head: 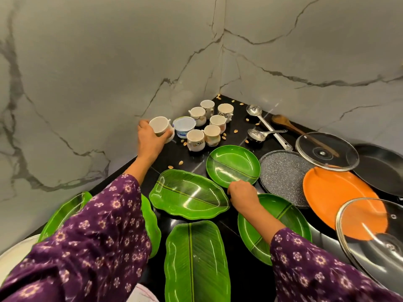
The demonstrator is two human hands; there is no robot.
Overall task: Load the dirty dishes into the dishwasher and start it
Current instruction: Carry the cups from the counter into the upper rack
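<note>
Okay, left hand is out at the far corner of the bench, fingers and thumb wrapped round the body of a small pale cup that sits beside a white tub, just left of the other cups. I'd call that cup light but brittle, ceramic by the look of it, so a firm wrap round the wall beats hooking the little handle, and I'd keep it from clinking against its neighbours on the way out. Right hand is curled onto the near rim of the round green plate, which lies flat on the bench between a leaf-shaped plate and a speckled grey pan; it looks like a pinch on the edge, though the fingertips are tucked out of my sight. That plate reads as glossy, stiff and light, probably plastic, so slippery rather than fragile: thumb on top, fingers under the lip, tilt it up before lifting. Nut shells are scattered around, so I'd expect bits to slide off. No dishwasher in my view, so loading has hardly begun, with plates, ladle and glass lid all waiting
</note>
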